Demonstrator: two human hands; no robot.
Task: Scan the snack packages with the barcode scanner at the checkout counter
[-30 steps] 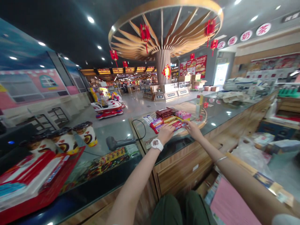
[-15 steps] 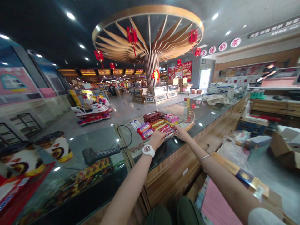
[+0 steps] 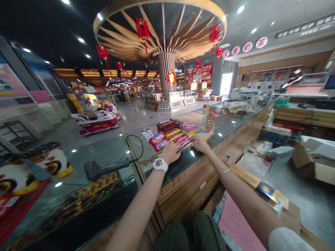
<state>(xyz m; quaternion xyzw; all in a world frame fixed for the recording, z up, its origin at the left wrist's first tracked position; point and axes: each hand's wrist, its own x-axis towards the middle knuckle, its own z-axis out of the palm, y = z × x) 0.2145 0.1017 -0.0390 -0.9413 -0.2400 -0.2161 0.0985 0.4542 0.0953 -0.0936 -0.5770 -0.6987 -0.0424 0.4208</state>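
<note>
Several red snack packets [image 3: 183,140] lie in a row on the glass counter between my two hands. My left hand [image 3: 171,152], a white watch on its wrist, rests at their near left end with fingers extended. At the right end, my right hand [image 3: 200,144] has thumb and fingers pinched on a red packet's edge. Left of the row are purple-and-orange packets [image 3: 158,138]; behind it lie yellow packets [image 3: 172,133], a stack of brown packets [image 3: 166,125] and a pink box [image 3: 188,127]. White-and-blue packets [image 3: 148,134] sit at the far left.
A black handheld scanner [image 3: 104,168] with a cable lies on the counter to the left, near printed tubs [image 3: 53,161]. A bottle [image 3: 205,113] stands behind the goods. At right are an open carton [image 3: 314,160] and a long gold box [image 3: 259,186]. A person [image 3: 294,77] is far right.
The view has shifted slightly, so the counter sits further left. My left hand has drawn a little toward me, off the tops of the red packets; my right hand stays at their right end.
</note>
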